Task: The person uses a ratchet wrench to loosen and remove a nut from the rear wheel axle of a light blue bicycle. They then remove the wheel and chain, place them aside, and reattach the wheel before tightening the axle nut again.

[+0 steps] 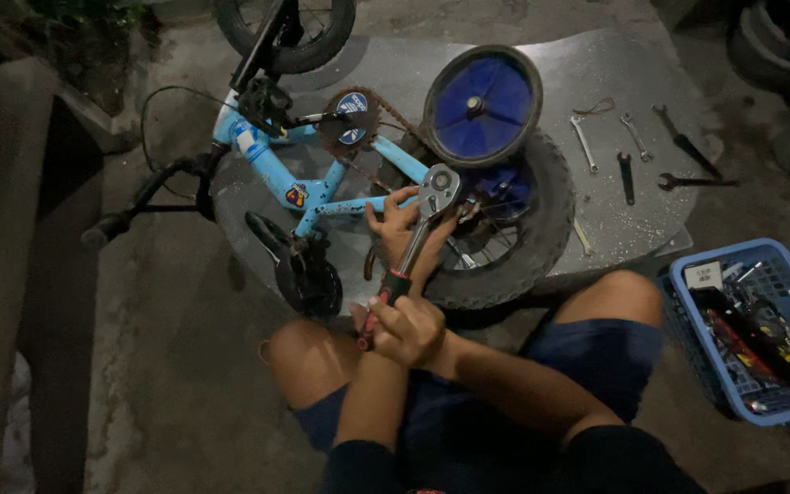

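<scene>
A small light-blue child's bicycle (pixel 272 165) lies on its side on a grey metal sheet (pixel 614 82). My right hand (pixel 406 331) grips the red-and-black handle of a ratchet wrench (pixel 418 233), whose chrome head rests by the hub of the rear wheel (pixel 541 229). My left hand (pixel 395 227) lies at the hub beside the wrench shaft, fingers on the frame and spokes. A blue training wheel (pixel 482 102) stands up above the rear tyre. The rusty chain and a round chain guard (pixel 349 114) sit just to its left.
Several spanners (pixel 628 155) lie on the sheet to the right of the wheel. A blue plastic basket (pixel 733 249) of tools stands at my right knee. The front wheel (pixel 290 37) is at the top, the handlebar (pixel 139 206) at the left, and the black saddle (pixel 308 274) near my left knee.
</scene>
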